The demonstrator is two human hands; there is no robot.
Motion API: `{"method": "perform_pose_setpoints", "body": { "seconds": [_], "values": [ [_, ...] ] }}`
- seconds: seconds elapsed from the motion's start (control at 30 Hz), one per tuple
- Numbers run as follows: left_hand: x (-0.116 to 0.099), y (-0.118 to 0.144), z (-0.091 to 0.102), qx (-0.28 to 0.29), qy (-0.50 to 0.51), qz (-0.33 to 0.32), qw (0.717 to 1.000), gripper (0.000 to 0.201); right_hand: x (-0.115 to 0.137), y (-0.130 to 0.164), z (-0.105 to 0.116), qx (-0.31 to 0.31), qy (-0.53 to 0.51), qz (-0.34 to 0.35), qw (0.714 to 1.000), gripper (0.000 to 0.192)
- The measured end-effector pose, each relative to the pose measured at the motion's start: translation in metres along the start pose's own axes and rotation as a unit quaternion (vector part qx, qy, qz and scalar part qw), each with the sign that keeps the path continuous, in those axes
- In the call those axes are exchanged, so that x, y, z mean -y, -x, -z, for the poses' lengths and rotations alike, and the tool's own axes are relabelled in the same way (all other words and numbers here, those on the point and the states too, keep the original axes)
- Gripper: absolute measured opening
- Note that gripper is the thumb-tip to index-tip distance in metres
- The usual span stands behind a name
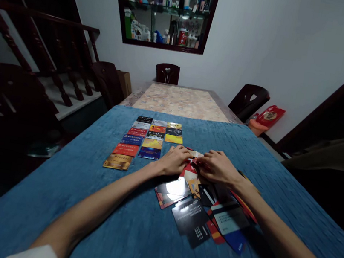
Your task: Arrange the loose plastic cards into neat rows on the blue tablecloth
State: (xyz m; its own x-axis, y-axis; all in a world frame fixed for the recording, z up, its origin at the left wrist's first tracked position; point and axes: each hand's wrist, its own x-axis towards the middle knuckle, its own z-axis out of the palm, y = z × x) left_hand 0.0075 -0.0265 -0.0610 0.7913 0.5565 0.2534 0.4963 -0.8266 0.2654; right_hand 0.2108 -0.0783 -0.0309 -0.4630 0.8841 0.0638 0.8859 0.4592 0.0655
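On the blue tabletop (90, 203), both hands together above a loose pile of cards (207, 214). Left hand (174, 160) with fingers curled, grip pressed on the left end of a small pale card (196, 154). Right hand (218, 167) also curled, grip pinching the right end of the same card, so held between the two hands, just over the far edge of the pile. Fingertips of both hands nearly touching each other around it. Pile spread toward the near side and under the right forearm: dark, red, blue and white cards overlapping at many angles, one glossy card (173, 188) reflecting light at the left edge of the pile. Left of the hands, a neat grid of cards (146, 142) in three columns, lying flat and not overlapping, red, blue, yellow and dark ones; nearest corner a brown-gold card (117, 162), well apart from the pile. Grid close to the left hand but not touching it. Beyond the blue cloth, a bare patterned part of the tabletop (181, 100) with dark chairs (167, 73) around the far end. On the wall behind, a glass cabinet (164, 9) filled with bottles and boxes. At left, a dark wooden stair railing (43, 40)
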Motion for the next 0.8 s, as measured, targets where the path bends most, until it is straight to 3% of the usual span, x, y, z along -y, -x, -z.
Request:
{"method": "perform_pose_setpoints", "body": {
  "seconds": [0.3, 0.43, 0.57, 0.8],
  "values": [
    [0.001, 0.001, 0.0, -0.016, 0.017, 0.003, 1.0, 0.04, -0.005, 0.001, -0.001, -0.118, -0.006, 0.017, 0.993, 0.017],
    [0.008, -0.001, -0.002, -0.05, 0.069, 0.012, 0.996, 0.041, -0.01, 0.002, -0.002, -0.177, -0.073, 0.005, 0.982, 0.015],
    [0.012, -0.004, -0.004, -0.081, 0.113, 0.018, 0.99, 0.034, -0.011, 0.001, -0.003, -0.189, -0.151, -0.022, 0.97, 0.018],
    [0.007, -0.004, 0.0, -0.088, 0.129, 0.012, 0.988, 0.028, -0.005, 0.0, 0.0, -0.235, -0.271, -0.054, 0.932, 0.018]
  ]
}}
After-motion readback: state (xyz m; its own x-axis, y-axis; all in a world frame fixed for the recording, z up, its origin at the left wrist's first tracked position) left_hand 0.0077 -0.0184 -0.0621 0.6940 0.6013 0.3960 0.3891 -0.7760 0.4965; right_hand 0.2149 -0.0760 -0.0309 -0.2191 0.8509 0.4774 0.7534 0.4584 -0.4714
